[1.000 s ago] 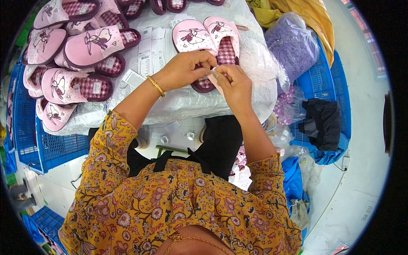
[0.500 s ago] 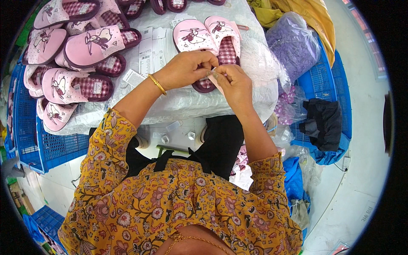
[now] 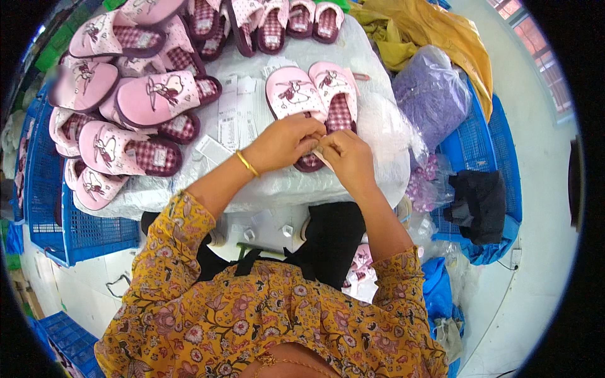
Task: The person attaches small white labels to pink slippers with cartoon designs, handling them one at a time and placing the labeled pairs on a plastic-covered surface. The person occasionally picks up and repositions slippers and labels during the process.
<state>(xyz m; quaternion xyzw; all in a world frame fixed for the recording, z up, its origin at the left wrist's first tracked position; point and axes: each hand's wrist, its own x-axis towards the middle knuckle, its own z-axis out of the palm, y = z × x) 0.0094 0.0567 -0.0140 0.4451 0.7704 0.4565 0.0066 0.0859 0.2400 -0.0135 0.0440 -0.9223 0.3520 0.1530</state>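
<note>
A pair of pink slippers with dark checked insoles stands side by side on the plastic-covered table: the left slipper [image 3: 290,93] and the right slipper [image 3: 333,80]. Over their heel ends, my left hand [image 3: 283,143] and my right hand [image 3: 348,160] meet with thumbs and fingers pinched together. Between them shows a narrow pale pink strip [image 3: 325,160], mostly covered by my fingers; its kind is unclear. My hands hide part of the left slipper's insole.
More pink slippers [image 3: 161,96] are heaped at the left, and several stand along the far edge. White printed labels [image 3: 236,110] lie left of the pair. At the right are a bag of purple material [image 3: 435,94], blue crates [image 3: 495,135] and a dark cloth [image 3: 477,205].
The view has tilted, so table, slippers and hands sit lower in the picture and more far slippers show. My hands stay pinched together at the pale strip, their fingers slightly shifted.
</note>
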